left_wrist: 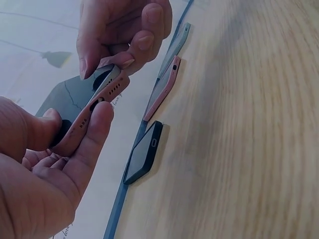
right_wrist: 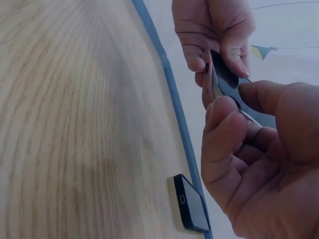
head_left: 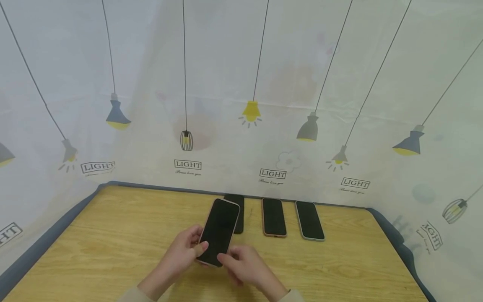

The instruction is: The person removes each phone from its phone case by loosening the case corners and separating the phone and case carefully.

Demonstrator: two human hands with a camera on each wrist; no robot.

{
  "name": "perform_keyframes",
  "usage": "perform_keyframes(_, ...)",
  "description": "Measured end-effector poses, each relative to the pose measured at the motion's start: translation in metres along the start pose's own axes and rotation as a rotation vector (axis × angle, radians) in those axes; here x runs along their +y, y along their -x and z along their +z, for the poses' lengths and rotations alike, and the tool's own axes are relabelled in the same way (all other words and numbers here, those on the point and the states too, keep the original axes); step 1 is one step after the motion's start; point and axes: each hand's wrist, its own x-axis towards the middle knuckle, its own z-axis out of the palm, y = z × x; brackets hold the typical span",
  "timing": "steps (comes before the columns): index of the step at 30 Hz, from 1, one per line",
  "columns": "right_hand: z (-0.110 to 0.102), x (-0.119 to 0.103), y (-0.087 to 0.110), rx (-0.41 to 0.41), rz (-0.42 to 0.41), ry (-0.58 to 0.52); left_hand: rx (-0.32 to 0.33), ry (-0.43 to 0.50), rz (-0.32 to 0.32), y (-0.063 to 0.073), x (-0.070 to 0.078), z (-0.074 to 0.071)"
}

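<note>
Both hands hold a smartphone [head_left: 220,228] above the table, tilted, its dark screen facing up. My left hand [head_left: 185,247] grips its left side, the thumb on the screen and the fingers at the edge and underneath. At the lower right corner my right hand [head_left: 245,264] pinches, thumb on the glass and curled fingers below. A pink phone case [left_wrist: 79,132] with cut-out holes runs along the phone's bottom edge in the left wrist view. Near the right hand's fingers, the case stands slightly apart from the phone at that corner. The phone's back is hidden.
A black-cased phone [head_left: 240,216] lies partly behind the held phone. To its right are a pink-edged phone [head_left: 274,217] and a pale-edged phone [head_left: 310,220], near the back edge of the wooden table [head_left: 124,235]. A lamp-printed curtain [head_left: 226,84] rises behind.
</note>
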Motion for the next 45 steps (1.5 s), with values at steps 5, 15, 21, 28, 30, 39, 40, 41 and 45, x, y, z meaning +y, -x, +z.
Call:
perform_keyframes(5, 0.002, 0.000, -0.002, 0.013, 0.019, -0.001, -0.022, 0.019, 0.023, 0.003, 0.002, 0.000)
perform_keyframes(15, 0.009, 0.002, -0.003, 0.103, 0.030, -0.008, 0.015, -0.020, 0.031, 0.005, 0.000, 0.005)
perform_keyframes(21, 0.009, 0.004, -0.004, 0.122, 0.025, -0.069, 0.043, -0.109, 0.057, 0.006, 0.000, 0.004)
perform_keyframes(28, 0.005, 0.006, -0.005, 0.087, 0.030, -0.148, 0.059, -0.198, 0.075, 0.008, -0.002, -0.001)
perform_keyframes(30, 0.004, 0.007, -0.005, 0.074, 0.024, -0.160, 0.056, -0.196, 0.059, 0.008, -0.002, -0.003)
perform_keyframes(39, 0.003, 0.009, -0.003, 0.038, 0.019, -0.215, -0.061, -0.016, 0.021, 0.009, -0.007, -0.014)
perform_keyframes(40, 0.003, 0.009, -0.003, 0.037, 0.018, -0.218, -0.059, -0.019, 0.023, 0.009, -0.008, -0.015)
perform_keyframes(41, 0.003, 0.009, -0.003, 0.036, 0.018, -0.222, -0.050, -0.028, 0.023, 0.009, -0.008, -0.014)
perform_keyframes(45, 0.002, 0.010, -0.003, 0.027, 0.025, -0.233, 0.012, -0.103, 0.012, 0.010, -0.010, -0.013)
